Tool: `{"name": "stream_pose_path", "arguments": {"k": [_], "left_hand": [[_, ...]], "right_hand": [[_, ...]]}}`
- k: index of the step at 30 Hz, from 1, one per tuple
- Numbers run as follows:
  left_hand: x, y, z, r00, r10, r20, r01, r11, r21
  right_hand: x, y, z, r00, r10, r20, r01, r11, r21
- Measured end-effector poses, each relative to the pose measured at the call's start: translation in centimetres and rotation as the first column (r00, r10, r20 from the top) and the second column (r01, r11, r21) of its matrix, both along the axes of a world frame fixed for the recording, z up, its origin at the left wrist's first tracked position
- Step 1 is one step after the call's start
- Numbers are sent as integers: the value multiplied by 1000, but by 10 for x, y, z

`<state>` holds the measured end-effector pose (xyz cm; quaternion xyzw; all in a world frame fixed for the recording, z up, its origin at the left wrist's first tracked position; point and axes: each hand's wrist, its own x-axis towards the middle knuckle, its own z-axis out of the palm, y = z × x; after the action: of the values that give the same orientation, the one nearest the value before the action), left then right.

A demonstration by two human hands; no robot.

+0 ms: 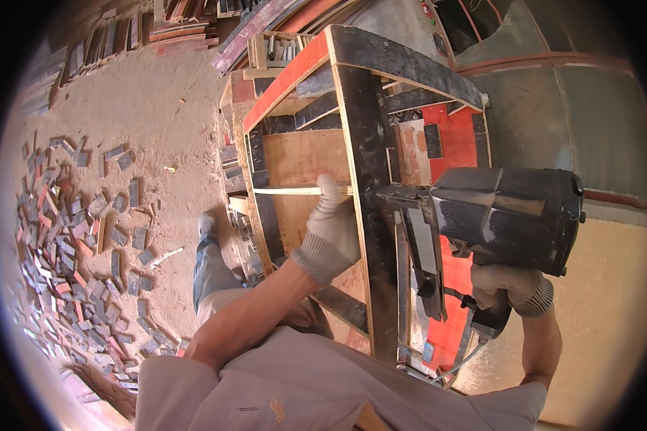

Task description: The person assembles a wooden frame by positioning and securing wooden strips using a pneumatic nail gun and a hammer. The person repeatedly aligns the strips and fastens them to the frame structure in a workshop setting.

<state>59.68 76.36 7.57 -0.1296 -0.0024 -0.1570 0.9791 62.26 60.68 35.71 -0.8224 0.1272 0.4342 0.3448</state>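
Left hand (331,230), gloved, grip closed around a thin pale wooden strip (295,190) lying crosswise on the frame, pressing its right end against the dark upright board (370,194). Right hand (514,287), gloved, grip wrapped tight on the handle of a black nail gun (496,215); nose of the gun touching the dark board's right edge, just beside the strip's end.

Progress, judged from the layout: plywood frame (402,68) largely assembled, with red and black outer rails joined and several dark cross slats already set in the upper part. Pale strip placed but looking not yet fastened; lower part of the frame with fewer slats, so more pieces probably left.

Nail gun long axis roughly horizontal, nose pointing left toward the board, magazine hanging down. Strip long axis left-right, across the frame. Dark board long axis running top to bottom.

Scattered small wood offcuts (79,237) on the dirt floor (165,108) at left.
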Motion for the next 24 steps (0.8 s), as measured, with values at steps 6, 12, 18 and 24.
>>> {"name": "stream_pose_path", "arguments": {"k": [6,12,18,24], "left_hand": [[0,5,9,999,-3,-38,3,1000,6],[-1,4,9,999,6,-54,-5,1000,19],[-1,4,9,993,-2,-118,10,997,73],[-16,27,-3,998,10,-55,25,807,589]], "right_hand": [[6,1,-8,1000,18,6,-18,999,36],[9,-5,-7,988,44,145,-48,998,27],[12,-3,-6,999,-25,44,23,999,38],[11,-6,-1,992,-72,103,76,997,-32]]}}
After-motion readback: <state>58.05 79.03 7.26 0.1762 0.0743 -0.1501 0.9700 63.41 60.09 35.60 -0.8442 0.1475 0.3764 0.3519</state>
